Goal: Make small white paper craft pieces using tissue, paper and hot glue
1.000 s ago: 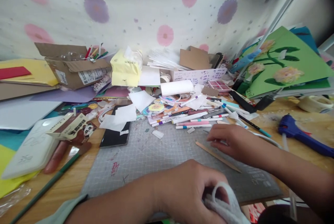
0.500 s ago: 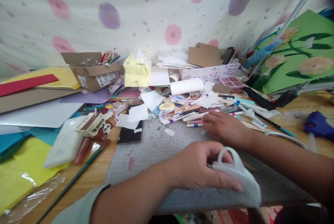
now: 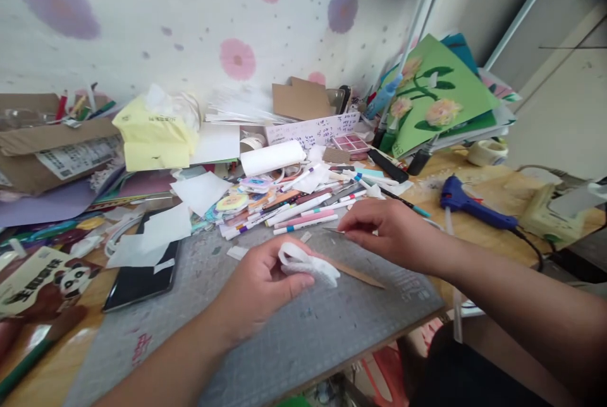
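My left hand [image 3: 268,287] is closed around a small white piece [image 3: 322,270] with a textured surface and a loop on top, held above the grey cutting mat [image 3: 265,344]. Out to the right, the fingers of my right hand [image 3: 379,227] pinch a thin pointed object [image 3: 334,230], mostly hidden, whose kind I cannot make out. A narrow brown strip [image 3: 358,274] lies on the mat between the hands. Just beyond the right fingers, several marker pens [image 3: 303,222] are heaped, with a roll of white paper [image 3: 272,157] behind them.
A blue glue gun [image 3: 474,205] lies on the wooden table at the right. Toward the left are a dark phone [image 3: 140,280] under paper scraps, a panda-printed box [image 3: 42,280] and a cardboard box [image 3: 57,154]. Green card with painted flowers [image 3: 436,91] leans at the back right.
The view has swung to the right. My right hand has come away from the pens with a thin pointed object between its fingers. My left hand still holds the white piece.
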Available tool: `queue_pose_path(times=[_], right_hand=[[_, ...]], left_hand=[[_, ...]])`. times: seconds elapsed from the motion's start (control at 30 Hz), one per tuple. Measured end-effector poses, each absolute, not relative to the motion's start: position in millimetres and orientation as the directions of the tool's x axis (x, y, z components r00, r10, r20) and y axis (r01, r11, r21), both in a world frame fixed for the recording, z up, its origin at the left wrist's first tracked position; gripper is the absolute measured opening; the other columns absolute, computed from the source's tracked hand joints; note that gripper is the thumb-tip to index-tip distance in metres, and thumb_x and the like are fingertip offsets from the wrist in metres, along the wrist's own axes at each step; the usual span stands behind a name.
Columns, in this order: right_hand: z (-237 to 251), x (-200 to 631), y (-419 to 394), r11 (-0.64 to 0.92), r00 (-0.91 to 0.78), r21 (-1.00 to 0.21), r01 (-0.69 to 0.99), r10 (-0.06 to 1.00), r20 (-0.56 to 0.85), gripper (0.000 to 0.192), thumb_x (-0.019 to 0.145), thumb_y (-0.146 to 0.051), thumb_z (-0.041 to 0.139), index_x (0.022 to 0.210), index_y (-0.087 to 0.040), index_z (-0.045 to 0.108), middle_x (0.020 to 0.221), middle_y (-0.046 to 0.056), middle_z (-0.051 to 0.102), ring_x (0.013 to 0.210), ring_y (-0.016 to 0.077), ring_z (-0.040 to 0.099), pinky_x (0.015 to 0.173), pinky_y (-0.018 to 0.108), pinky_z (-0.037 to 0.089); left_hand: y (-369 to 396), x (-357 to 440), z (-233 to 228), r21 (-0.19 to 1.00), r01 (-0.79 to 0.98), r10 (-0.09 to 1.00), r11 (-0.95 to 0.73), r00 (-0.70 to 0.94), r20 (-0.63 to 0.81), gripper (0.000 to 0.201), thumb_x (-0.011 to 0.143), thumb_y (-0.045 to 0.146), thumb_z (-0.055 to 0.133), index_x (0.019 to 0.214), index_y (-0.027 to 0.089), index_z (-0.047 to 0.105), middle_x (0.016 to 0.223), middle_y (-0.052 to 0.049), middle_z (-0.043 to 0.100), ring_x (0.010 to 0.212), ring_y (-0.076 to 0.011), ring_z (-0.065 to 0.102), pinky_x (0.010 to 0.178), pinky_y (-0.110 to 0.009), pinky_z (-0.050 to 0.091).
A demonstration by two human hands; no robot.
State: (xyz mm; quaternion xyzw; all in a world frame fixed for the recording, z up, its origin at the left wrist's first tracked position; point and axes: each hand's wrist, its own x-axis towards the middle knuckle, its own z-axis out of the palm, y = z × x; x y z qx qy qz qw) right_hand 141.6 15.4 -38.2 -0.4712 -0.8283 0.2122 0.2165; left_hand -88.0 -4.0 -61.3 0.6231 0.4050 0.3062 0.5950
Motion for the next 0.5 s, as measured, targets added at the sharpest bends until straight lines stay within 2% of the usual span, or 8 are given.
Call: queue_pose_path(times=[0.07,0.1,0.17,0.2,0.27,0.33,0.5], right_hand=[[-30.4,165.6,20.9,0.491,-0.469,-0.359,0.794,0.870,0.151,0.015,0.082,-0.023,0.053,0.085,-0.018,0.066,0.083,0.004,0.066,0.074,0.0156,0.059,0.070,0.027,0.044],[-25.7,182.7,22.8,0.447,-0.425,-0.263,0.855,0.895,0.138,0.016,0.083,-0.024,0.052,0.087,-0.019,0.066,0.086,0.005,0.067,0.076,0.0162,0.060,0.071,0.027,0.044],[-17.0,224.0,22.8,0.239,-0.236,-0.027,0.971,0.967,0.095,0.020,0.084,-0.024,0.049,0.095,-0.021,0.065,0.096,0.006,0.067,0.083,0.0189,0.061,0.073,0.029,0.044],[-14.1,246.3,20.6,0.140,-0.144,0.045,0.989,0.984,0.107,0.022,0.082,-0.020,0.049,0.097,-0.020,0.064,0.103,0.010,0.066,0.090,0.0239,0.061,0.074,0.034,0.043],[-13.6,287.8,12.9,0.015,-0.026,0.110,0.994,0.995,0.100,0.024,0.078,-0.017,0.051,0.098,-0.014,0.064,0.104,0.019,0.065,0.090,0.0316,0.060,0.073,0.040,0.041],[-21.6,319.2,4.9,-0.074,0.063,0.126,0.989,0.994,0.087,0.029,0.075,-0.013,0.051,0.102,-0.009,0.062,0.105,0.025,0.063,0.091,0.0328,0.061,0.072,0.040,0.041],[-56.6,342.2,0.8,-0.160,0.159,0.046,0.986,0.987,0.038,0.031,0.072,-0.013,0.054,0.102,-0.011,0.061,0.097,0.023,0.068,0.084,0.0309,0.064,0.066,0.036,0.042]], left_hand=[[-2.2,-89.6,-60.6,0.985,0.169,0.875,0.021,0.474,-0.100,0.017,0.071,0.026,0.068,0.086,0.019,0.062,0.088,-0.003,0.066,0.082,-0.0196,0.059,0.073,-0.029,0.043],[-1.5,-90.3,-60.1,0.983,0.184,0.884,0.010,0.459,-0.095,0.017,0.071,0.026,0.068,0.085,0.019,0.062,0.089,-0.003,0.066,0.083,-0.0199,0.059,0.073,-0.028,0.043],[-1.0,-91.4,-59.5,0.977,0.212,0.907,0.001,0.411,-0.091,0.015,0.072,0.027,0.069,0.084,0.020,0.063,0.091,-0.004,0.067,0.084,-0.0204,0.059,0.073,-0.028,0.043],[-1.0,-91.8,-59.8,0.980,0.199,0.919,0.008,0.386,-0.085,0.015,0.071,0.028,0.069,0.083,0.021,0.063,0.093,-0.004,0.067,0.084,-0.0205,0.060,0.073,-0.028,0.044],[-1.4,-92.5,-62.2,0.985,0.169,0.944,0.021,0.323,-0.075,0.017,0.071,0.030,0.070,0.083,0.022,0.063,0.094,-0.003,0.068,0.080,-0.0200,0.059,0.070,-0.027,0.044],[-1.8,-92.9,-66.5,0.990,0.138,0.962,0.031,0.266,-0.067,0.019,0.070,0.033,0.071,0.085,0.024,0.063,0.089,-0.002,0.067,0.075,-0.0188,0.058,0.064,-0.026,0.043],[-2.5,-92.4,-75.1,0.996,0.019,0.973,0.084,0.213,-0.086,0.023,0.069,0.033,0.072,0.088,0.026,0.061,0.076,0.001,0.062,0.069,-0.0173,0.055,0.056,-0.024,0.040]])
